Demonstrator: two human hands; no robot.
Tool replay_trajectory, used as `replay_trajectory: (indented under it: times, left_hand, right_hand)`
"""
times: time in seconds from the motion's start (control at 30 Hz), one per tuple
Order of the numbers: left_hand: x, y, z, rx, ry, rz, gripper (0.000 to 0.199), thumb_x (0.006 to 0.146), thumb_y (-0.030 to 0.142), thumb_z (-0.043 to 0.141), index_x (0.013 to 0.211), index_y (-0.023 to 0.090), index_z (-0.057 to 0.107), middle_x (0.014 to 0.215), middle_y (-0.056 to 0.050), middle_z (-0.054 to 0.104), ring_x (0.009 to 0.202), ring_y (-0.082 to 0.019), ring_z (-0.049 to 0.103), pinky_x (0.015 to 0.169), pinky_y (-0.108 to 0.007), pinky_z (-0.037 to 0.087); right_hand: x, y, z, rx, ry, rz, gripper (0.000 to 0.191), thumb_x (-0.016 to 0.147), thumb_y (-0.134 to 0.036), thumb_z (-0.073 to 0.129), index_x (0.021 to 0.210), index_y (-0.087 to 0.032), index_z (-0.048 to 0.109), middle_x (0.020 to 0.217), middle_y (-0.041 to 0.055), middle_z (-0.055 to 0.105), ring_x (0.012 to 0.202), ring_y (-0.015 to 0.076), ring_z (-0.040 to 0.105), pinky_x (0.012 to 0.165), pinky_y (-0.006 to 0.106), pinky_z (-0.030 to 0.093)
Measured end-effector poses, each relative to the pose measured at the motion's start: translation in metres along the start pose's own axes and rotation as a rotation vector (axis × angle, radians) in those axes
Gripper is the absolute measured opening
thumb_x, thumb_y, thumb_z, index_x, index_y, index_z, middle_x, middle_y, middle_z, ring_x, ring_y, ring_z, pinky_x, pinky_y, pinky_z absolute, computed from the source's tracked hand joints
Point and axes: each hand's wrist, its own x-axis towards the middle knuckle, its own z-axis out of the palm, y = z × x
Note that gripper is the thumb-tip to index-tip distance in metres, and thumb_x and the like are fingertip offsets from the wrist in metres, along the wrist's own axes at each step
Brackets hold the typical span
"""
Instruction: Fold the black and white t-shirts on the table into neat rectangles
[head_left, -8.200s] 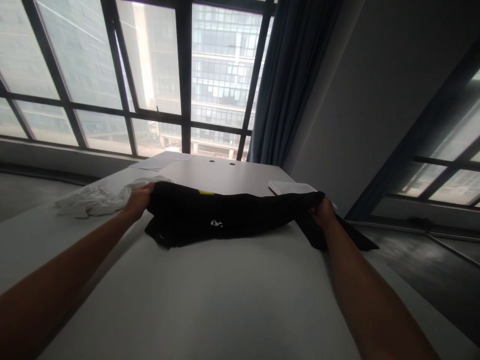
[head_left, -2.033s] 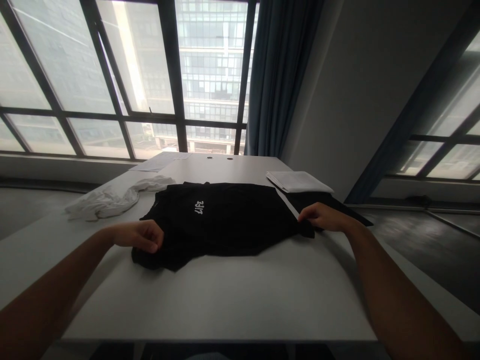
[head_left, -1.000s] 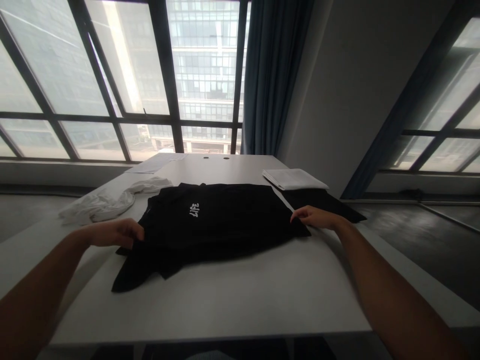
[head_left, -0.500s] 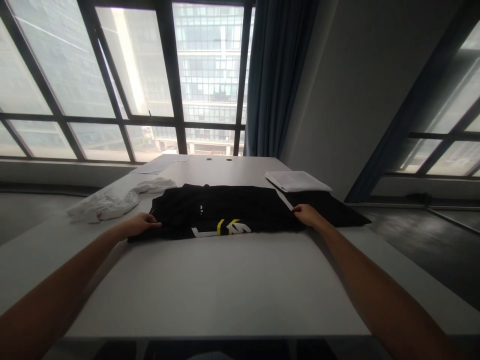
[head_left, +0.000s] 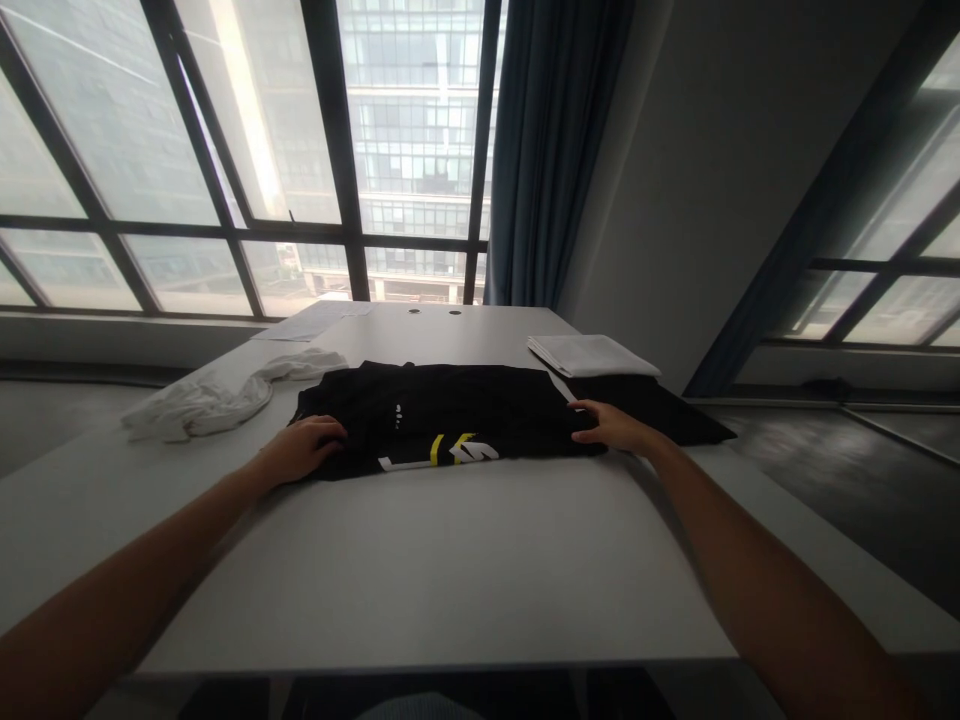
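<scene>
A black T-shirt-like garment (head_left: 480, 395), folded into a long strip, lies across the table in front of me. White and yellow print runs along its near edge, with small white marks on its left part. My left hand (head_left: 304, 447) rests on the garment's left end, fingers bent over the cloth and slightly apart. At the right end, my right hand (head_left: 611, 428) touches the fabric with thumb and forefinger spread, beside a white strip (head_left: 561, 386) on the garment's edge.
Crumpled white cloth (head_left: 202, 405) lies at the left of the white table (head_left: 450, 570). Behind my right hand, a folded white cloth (head_left: 596, 356) sits on black fabric (head_left: 660, 405). Papers (head_left: 311, 320) lie at the far left, below windows and a blue curtain (head_left: 551, 150).
My left hand has moved right, and the garment's left end has come inward with it. My right hand has loosened its pinch, its fingers now apart.
</scene>
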Motion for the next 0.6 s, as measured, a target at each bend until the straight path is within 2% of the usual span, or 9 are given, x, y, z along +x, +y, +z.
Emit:
replay_trajectory:
  times: [0.1,0.17,0.23,0.33,0.43,0.5,0.6]
  left_hand:
    - [0.002,0.006,-0.006,-0.071,0.145,-0.122,0.042,0.085,0.054,0.052,0.098,0.018,0.07,0.094,-0.008,0.074,0.091,-0.028,0.066,0.084,-0.034,0.049]
    - [0.004,0.004,-0.013,-0.161,0.265,-0.283,0.047,0.089,0.054,0.049,0.104,0.013,0.067,0.089,-0.007,0.073,0.085,-0.026,0.065,0.076,-0.032,0.048]
    - [0.006,-0.003,-0.019,-0.212,0.315,-0.431,0.049,0.09,0.055,0.049,0.104,0.011,0.066,0.083,-0.005,0.071,0.081,-0.025,0.064,0.071,-0.03,0.046]
    - [0.006,-0.019,-0.02,-0.213,0.278,-0.52,0.048,0.085,0.054,0.056,0.102,0.009,0.067,0.071,-0.001,0.066,0.075,-0.023,0.062,0.067,-0.029,0.043]
    - [0.004,-0.035,-0.018,-0.224,0.22,-0.503,0.063,0.081,0.06,0.06,0.116,0.009,0.064,0.064,0.002,0.06,0.067,-0.02,0.058,0.061,-0.029,0.041]
    - [0.001,-0.043,-0.018,-0.225,0.159,-0.46,0.075,0.074,0.068,0.065,0.122,0.01,0.062,0.068,0.002,0.062,0.063,-0.018,0.056,0.059,-0.028,0.041]
    - [-0.002,-0.052,-0.021,-0.211,0.045,-0.385,0.085,0.06,0.076,0.072,0.118,0.014,0.066,0.085,-0.003,0.067,0.065,-0.017,0.057,0.061,-0.029,0.044]
  right_hand:
    - [0.004,0.0,0.002,-0.06,0.068,-0.104,0.051,0.076,-0.018,0.074,0.127,-0.017,0.068,0.113,0.0094,0.074,0.101,0.0232,0.068,0.092,0.034,0.053]
    - [0.009,0.0,0.007,-0.079,0.204,-0.174,0.039,0.082,-0.019,0.066,0.121,-0.018,0.071,0.116,0.0082,0.074,0.104,0.0229,0.068,0.098,0.036,0.05]
    - [0.015,0.0,0.014,-0.123,0.36,-0.196,0.037,0.085,-0.02,0.061,0.121,-0.017,0.071,0.119,0.0091,0.073,0.109,0.0232,0.067,0.102,0.035,0.048]
    - [0.023,-0.001,0.023,-0.227,0.461,-0.127,0.04,0.087,-0.023,0.061,0.126,-0.016,0.069,0.116,0.0109,0.074,0.109,0.0234,0.067,0.1,0.033,0.048]
    - [0.024,-0.001,0.022,-0.295,0.464,-0.053,0.042,0.092,-0.031,0.06,0.13,-0.015,0.065,0.107,0.0107,0.075,0.1,0.0233,0.069,0.093,0.032,0.049]
    - [0.021,0.0,0.014,-0.32,0.427,-0.018,0.045,0.093,-0.04,0.061,0.129,-0.013,0.065,0.103,0.0117,0.075,0.095,0.0238,0.069,0.088,0.032,0.05]
    - [0.012,0.005,0.001,-0.318,0.272,0.037,0.054,0.089,-0.047,0.067,0.128,-0.01,0.065,0.095,0.0112,0.075,0.085,0.023,0.069,0.078,0.031,0.05]
